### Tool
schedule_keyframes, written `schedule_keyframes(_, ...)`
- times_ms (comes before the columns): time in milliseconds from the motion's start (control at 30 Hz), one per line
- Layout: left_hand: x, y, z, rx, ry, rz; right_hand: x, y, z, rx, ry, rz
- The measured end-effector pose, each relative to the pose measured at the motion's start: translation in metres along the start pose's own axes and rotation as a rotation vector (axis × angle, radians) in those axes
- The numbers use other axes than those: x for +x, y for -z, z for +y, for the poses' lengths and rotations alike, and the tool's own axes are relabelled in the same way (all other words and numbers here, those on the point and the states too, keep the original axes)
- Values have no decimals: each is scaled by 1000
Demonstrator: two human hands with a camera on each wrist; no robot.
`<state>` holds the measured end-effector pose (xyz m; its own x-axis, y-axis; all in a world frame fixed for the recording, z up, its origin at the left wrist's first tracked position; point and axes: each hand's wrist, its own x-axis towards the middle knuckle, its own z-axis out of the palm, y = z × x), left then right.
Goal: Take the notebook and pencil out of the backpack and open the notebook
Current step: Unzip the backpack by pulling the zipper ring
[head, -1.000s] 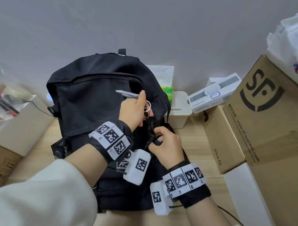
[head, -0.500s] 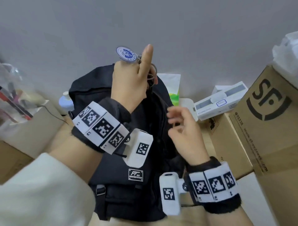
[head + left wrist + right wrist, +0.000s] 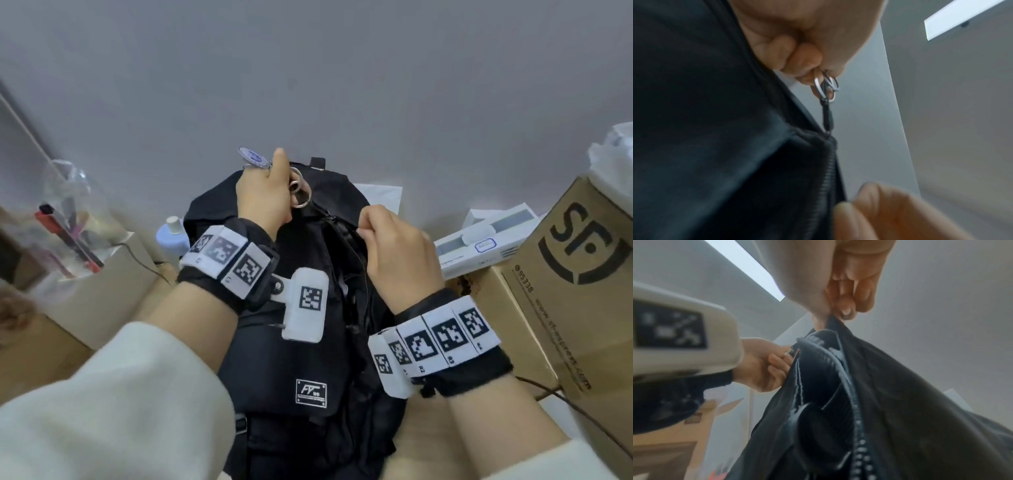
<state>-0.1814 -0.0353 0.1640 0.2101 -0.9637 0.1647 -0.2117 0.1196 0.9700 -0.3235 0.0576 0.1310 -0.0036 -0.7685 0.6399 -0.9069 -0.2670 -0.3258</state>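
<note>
A black backpack [image 3: 291, 342] stands upright on the table before me, its main zipper [image 3: 346, 240] partly undone along the right side. My left hand [image 3: 270, 195] grips the zipper pull's metal key rings [image 3: 826, 87] near the bag's top, with a round blue-and-white badge [image 3: 251, 158] sticking up above the fingers. My right hand [image 3: 394, 246] pinches the black fabric edge [image 3: 833, 321] beside the zipper. In the right wrist view the bag's mouth [image 3: 818, 386] gapes dark. No notebook or pencil shows in any view.
Cardboard boxes [image 3: 579, 274] crowd the right, with a white device box [image 3: 486, 246] on top. A white box [image 3: 102, 274] carrying a clear container of pens [image 3: 68, 219] sits at the left. A pale blue bottle [image 3: 171, 236] stands behind the bag, by the grey wall.
The left hand has drawn the zipper pull from the bag's side up to its top. The right hand left the lower zipper end, opened, then pinched the fabric edge higher up.
</note>
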Motion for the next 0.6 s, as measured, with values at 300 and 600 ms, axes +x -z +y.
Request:
schedule_keyframes(300, -52, 7, -13, 216, -367, -175, -3, -8, 7, -146, -150, 12)
schedule_keyframes(600, -70, 18, -30, 106, -308, -305, -21, -22, -16, 106, -334, -104)
